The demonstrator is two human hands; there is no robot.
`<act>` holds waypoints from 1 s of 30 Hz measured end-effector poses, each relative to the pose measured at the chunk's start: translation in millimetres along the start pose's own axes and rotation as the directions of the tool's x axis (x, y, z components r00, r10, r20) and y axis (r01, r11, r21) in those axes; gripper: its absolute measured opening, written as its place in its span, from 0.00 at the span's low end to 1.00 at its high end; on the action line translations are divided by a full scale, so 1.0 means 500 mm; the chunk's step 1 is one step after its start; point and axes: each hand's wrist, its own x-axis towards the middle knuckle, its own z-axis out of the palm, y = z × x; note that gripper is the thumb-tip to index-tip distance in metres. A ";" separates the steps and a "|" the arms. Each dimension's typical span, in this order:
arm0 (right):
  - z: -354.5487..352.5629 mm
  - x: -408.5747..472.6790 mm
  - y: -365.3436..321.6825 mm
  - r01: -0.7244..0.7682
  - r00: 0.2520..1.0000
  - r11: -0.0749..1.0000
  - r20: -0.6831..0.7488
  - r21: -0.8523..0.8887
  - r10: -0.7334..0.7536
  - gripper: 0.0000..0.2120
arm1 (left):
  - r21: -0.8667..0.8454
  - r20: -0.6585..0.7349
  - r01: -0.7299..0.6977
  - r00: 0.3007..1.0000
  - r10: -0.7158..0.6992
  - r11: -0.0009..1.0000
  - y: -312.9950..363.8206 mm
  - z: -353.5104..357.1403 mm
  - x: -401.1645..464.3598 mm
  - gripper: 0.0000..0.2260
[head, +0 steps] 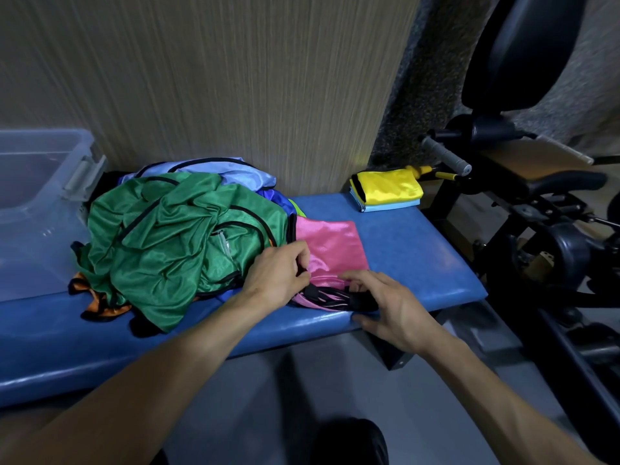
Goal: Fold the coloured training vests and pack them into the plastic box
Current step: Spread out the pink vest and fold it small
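A: Two hands on pink vest [330, 246]; where's it lie rel. to green pile [174, 243]?

B: Touching pile's right edge, long axis running away from the person. Left hand [280, 273] pinches near-left hem; right hand [385, 308], fingers curled, grips black trim. Both equally near.

Dim indoor light, wide-angle bending at the edges, slight motion blur, soft shadows below.
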 end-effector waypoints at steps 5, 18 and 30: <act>-0.001 0.000 0.014 0.009 1.000 0.998 -0.015 0.064 -0.008 0.32 | 0.056 -0.020 -0.109 0.994 0.110 0.993 -0.021 -0.002 -0.005 0.04; 0.008 0.019 0.030 -0.032 0.995 0.990 -0.091 0.137 0.045 0.25 | -0.054 0.243 -0.264 0.932 0.269 0.963 -0.090 -0.021 -0.048 0.28; -0.052 -0.015 0.020 -0.182 0.974 0.890 -0.046 0.418 0.221 0.06 | -0.091 0.096 -0.269 0.956 0.278 0.959 -0.048 0.007 -0.080 0.24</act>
